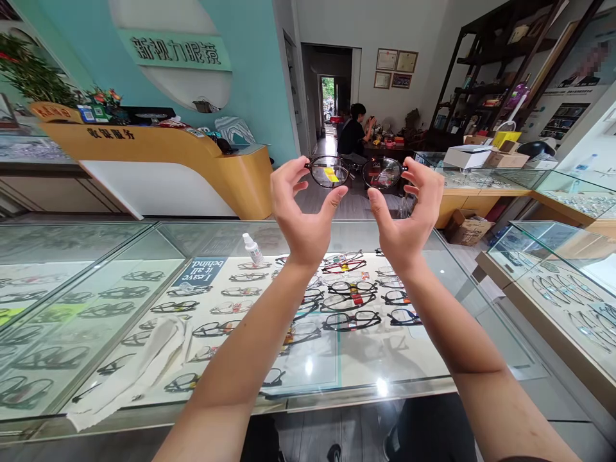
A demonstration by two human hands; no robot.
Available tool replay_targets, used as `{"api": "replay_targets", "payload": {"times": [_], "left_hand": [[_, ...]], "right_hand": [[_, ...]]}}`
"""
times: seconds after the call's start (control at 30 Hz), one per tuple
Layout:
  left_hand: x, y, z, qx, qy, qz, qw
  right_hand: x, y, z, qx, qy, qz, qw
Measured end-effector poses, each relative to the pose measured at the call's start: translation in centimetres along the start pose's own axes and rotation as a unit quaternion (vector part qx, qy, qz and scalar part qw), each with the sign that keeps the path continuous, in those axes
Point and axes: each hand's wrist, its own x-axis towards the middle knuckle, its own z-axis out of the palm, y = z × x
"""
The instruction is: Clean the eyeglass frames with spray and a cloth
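Observation:
Both my hands hold up a pair of dark round-framed glasses above the glass display case. My left hand pinches the frame's left outer edge, its thumb below the lens. At the right outer edge, my right hand grips the frame in the same way. A yellow sticker shows on the left lens. Under my arms, several rows of glasses lie inside the case. On its glass top stand a white spray bottle and, to the left, a crumpled white cloth.
Behind the case is a wooden counter at the left. A person sits at a desk in the back. White and brown boxes rest on a display case at the right, with an open carton on the floor.

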Motion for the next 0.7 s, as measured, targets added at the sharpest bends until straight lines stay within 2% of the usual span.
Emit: {"api": "replay_targets", "payload": {"times": [0.2, 0.57, 0.7], "left_hand": [[-0.1, 0.5, -0.3, 0.012, 0.018, 0.020, 1.000], [-0.2, 1.4, -0.8, 0.063, 0.049, 0.058, 0.995], [-0.2, 1.5, -0.8, 0.079, 0.045, 0.049, 0.995]], "right_hand": [[-0.1, 0.1, 0.3, 0.039, -0.012, 0.015, 0.999], [-0.5, 0.8, 1.1, 0.154, -0.052, 0.084, 0.983], [-0.6, 0.7, 1.1, 0.164, -0.057, 0.094, 0.980]]}}
